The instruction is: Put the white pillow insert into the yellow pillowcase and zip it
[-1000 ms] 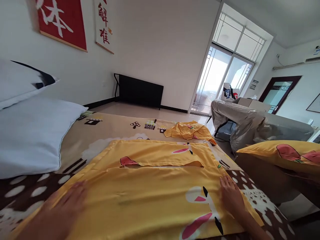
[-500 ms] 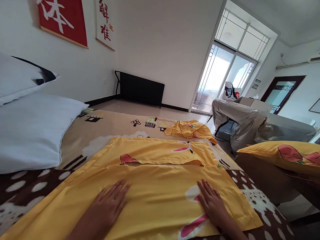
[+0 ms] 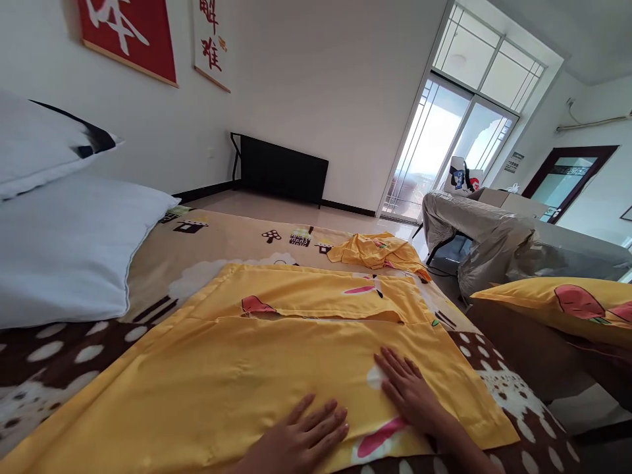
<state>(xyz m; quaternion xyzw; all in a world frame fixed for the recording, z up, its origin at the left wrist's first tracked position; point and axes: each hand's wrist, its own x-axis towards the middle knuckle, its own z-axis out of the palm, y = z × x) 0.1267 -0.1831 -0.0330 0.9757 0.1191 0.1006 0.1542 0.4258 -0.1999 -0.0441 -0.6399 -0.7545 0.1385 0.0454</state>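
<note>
Pale walls (image 3: pixel 336 79) and a bright glass door (image 3: pixel 439 145) back the head view, where a patterned blanket (image 3: pixel 222 230) carries white pillows (image 3: pixel 69 243) on the left and a crumpled yellow cloth (image 3: pixel 378 251) at its far side. Spread flat on the blanket in front of the person lies a yellow pillowcase (image 3: pixel 187 375), its long slit gaping slightly toward the far edge. Both the left hand (image 3: pixel 306 434) and the right hand (image 3: pixel 412 392) lie palm down on the pillowcase near each other, fingers extended and slightly spread, pinching nothing.
</note>
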